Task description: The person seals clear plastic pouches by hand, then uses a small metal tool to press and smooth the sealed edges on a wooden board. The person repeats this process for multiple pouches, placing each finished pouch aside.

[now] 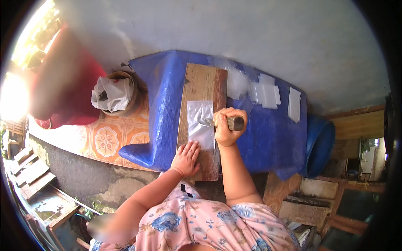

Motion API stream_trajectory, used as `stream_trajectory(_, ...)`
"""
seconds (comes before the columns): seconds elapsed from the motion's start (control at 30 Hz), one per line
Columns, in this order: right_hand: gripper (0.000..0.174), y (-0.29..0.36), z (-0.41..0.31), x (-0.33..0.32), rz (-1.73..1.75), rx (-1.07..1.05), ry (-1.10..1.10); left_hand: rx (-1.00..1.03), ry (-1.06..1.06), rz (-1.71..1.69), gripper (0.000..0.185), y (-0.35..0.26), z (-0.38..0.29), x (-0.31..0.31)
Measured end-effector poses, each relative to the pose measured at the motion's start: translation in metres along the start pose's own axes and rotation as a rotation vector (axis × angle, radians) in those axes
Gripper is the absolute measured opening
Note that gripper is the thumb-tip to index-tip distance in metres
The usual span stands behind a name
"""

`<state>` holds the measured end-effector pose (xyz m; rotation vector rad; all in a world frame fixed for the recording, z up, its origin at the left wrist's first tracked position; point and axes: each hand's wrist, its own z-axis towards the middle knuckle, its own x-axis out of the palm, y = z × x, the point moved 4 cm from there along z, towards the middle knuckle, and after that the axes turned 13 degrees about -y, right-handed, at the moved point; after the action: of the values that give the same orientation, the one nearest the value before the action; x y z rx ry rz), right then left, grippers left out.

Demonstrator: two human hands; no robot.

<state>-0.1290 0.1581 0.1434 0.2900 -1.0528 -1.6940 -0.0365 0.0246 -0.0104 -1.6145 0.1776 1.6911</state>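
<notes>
A stack of clear plastic bags [199,131] lies flat on a long wooden board [201,82], which rests on a blue tarpaulin [267,141]. My left hand [187,159] lies palm down, fingers spread, over the near left edge of the plastic and the board. My right hand [229,126] is closed around the wooden handle [235,123] of a tool. Its curved metal blade [205,121] touches or hangs just above the middle of the plastic; which of the two I cannot tell. The fist hides part of the tool.
Piles of clear plastic bags [264,91] and a folded plastic bundle [294,104] lie at the tarpaulin's right. A blue plastic barrel [320,146] stands beyond its right edge. At the left, a bucket [135,100] holds a white plastic bag [114,94] on the tiled floor [106,141]. A grey wall runs behind.
</notes>
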Motion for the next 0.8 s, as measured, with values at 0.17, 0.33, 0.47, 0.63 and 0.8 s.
stream_trajectory(0.17, 0.021, -0.009, 0.000, -0.006, 0.046, -0.042, -0.059, 0.010, 0.032, 0.022, 0.070, 0.000, 0.003, -0.001)
stream_trajectory(0.33, 0.024, -0.002, 0.006, -0.019, 0.012, -0.056, -0.067, 0.014, 0.058, 0.016, 0.071, 0.000, 0.003, 0.000)
stream_trajectory(0.47, 0.019, -0.002, 0.009, -0.023, -0.037, -0.106, -0.044, 0.000, 0.038, -0.018, 0.072, -0.001, -0.001, 0.001)
stream_trajectory(0.63, 0.021, -0.002, 0.017, -0.023, -0.081, -0.060, -0.050, 0.033, -0.023, 0.010, 0.070, 0.001, 0.000, 0.000)
stream_trajectory(0.8, 0.020, 0.031, 0.021, -0.020, 0.059, -0.056, -0.135, 0.112, -0.064, 0.011, 0.063, 0.000, -0.003, -0.003)
